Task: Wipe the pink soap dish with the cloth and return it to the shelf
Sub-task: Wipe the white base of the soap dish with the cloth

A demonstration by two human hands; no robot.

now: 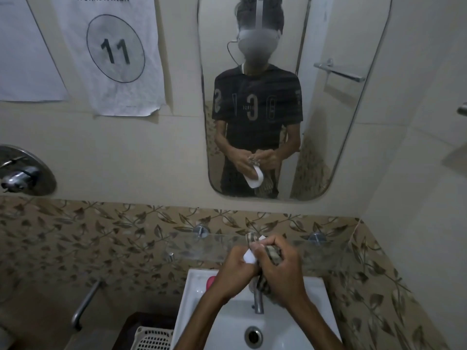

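My left hand (pixel 236 263) grips a white plastic piece (pixel 250 257) above the sink, just in front of the glass shelf (pixel 192 245). In the mirror this piece looks like an oval tray. My right hand (pixel 280 265) presses a brown striped cloth (pixel 274 253) against it, and the cloth's loose end hangs down behind the tap. A pink object (pixel 211 282), apparently the pink soap dish, lies on the sink's back left rim. My left wrist hides most of it.
The white sink (pixel 188 306) has a chrome tap (pixel 257 303) at its centre and a drain (pixel 253 335) below. The mirror (pixel 328 122) hangs above the shelf. A white basket (pixel 154 337) and a metal grab bar (pixel 86 301) sit lower left.
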